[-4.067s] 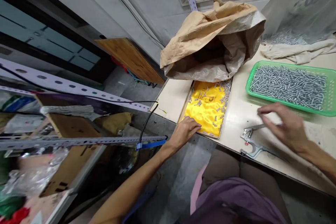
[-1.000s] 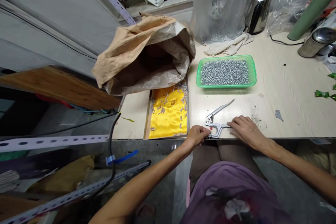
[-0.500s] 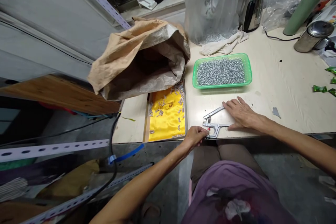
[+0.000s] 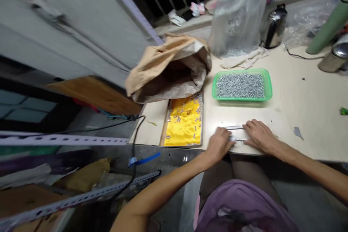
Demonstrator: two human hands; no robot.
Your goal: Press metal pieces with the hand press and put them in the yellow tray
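Observation:
A silver metal hand pliers (image 4: 235, 133) lies near the table's front edge, seen through motion blur. My left hand (image 4: 219, 145) lies over its head end, fingers curled down on it. My right hand (image 4: 259, 136) rests on the two handles with its fingers bent over them. Behind the hands stands a green plastic tray (image 4: 269, 87) filled with small silver screws (image 4: 240, 85). To the left lies a flat box lined with yellow cloth (image 4: 185, 125), with several loose screws on it.
An open brown paper sack (image 4: 165, 67) lies behind the yellow box. A clear plastic bag (image 4: 239, 14), a white cloth (image 4: 244, 61), a steel kettle (image 4: 276, 25), a green tube (image 4: 328, 25) and a steel pot (image 4: 333, 58) stand at the back. Slotted metal rails (image 4: 67, 139) and a black cable (image 4: 133, 152) are at left.
My left hand has slid up from the table edge onto the pliers' head. My right hand has closed over the handles. The camera has swung left and up.

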